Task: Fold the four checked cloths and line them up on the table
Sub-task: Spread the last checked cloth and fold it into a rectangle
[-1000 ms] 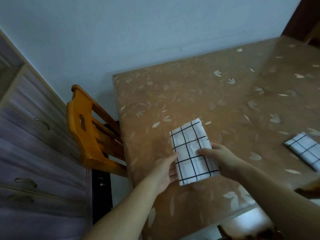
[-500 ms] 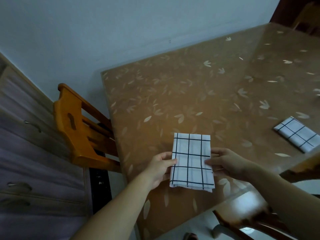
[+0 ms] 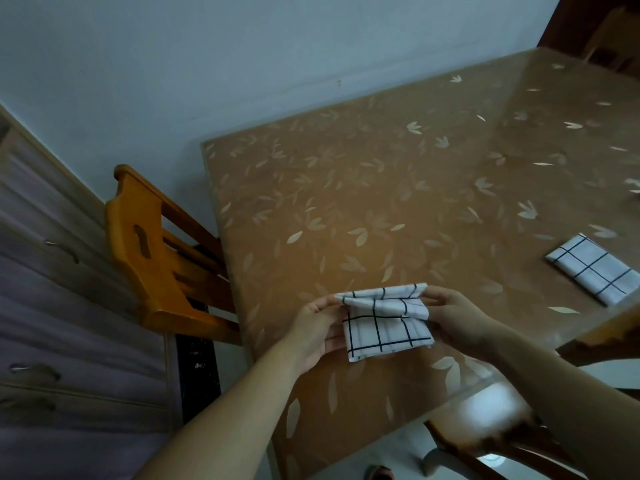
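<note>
Near tabletop (image 3: 398,188) edge, hands (image 3: 317,327) (image 3: 457,320) pinching checked cloth (image 3: 384,322) corners mid-fold; uneven pull risks skewed crease.

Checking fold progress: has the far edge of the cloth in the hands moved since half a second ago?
Yes. The cloth's far edge is lifted off the table and folding back toward the near edge, pinched by the left hand and right hand.
</note>
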The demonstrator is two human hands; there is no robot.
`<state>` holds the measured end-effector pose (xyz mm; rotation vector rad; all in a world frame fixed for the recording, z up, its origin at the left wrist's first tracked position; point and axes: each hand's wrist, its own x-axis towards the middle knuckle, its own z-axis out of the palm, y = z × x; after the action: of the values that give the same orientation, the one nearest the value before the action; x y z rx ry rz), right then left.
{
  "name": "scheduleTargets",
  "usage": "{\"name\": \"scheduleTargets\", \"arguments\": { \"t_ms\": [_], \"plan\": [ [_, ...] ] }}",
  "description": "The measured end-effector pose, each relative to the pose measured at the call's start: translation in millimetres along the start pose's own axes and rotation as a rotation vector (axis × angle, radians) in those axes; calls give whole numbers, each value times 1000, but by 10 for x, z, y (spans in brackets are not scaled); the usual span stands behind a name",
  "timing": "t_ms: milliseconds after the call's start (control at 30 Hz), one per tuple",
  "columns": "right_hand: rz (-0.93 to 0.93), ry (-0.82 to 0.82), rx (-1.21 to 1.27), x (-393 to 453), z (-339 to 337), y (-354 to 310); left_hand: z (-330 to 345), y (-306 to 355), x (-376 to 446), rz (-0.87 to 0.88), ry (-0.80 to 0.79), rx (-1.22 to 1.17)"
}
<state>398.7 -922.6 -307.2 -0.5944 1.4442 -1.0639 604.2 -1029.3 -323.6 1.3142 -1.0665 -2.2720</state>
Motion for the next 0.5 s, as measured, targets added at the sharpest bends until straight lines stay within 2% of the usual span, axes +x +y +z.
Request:
{"name": "scheduleTargets", "arguments": {
  "t_ms": [167,300,400,500],
  "plan": [
    [19,97,-139,108,59,69,-83,18,48,43,25,101],
    [23,190,-370,226,113,159,-133,-9,146,152,118,486],
    [-101,271,-707,263,228,283,-196,-71,203,246,175,780],
    [-276,257,-1114,215,362,387,-234,-113,223,308,213,829]
  ]
}}
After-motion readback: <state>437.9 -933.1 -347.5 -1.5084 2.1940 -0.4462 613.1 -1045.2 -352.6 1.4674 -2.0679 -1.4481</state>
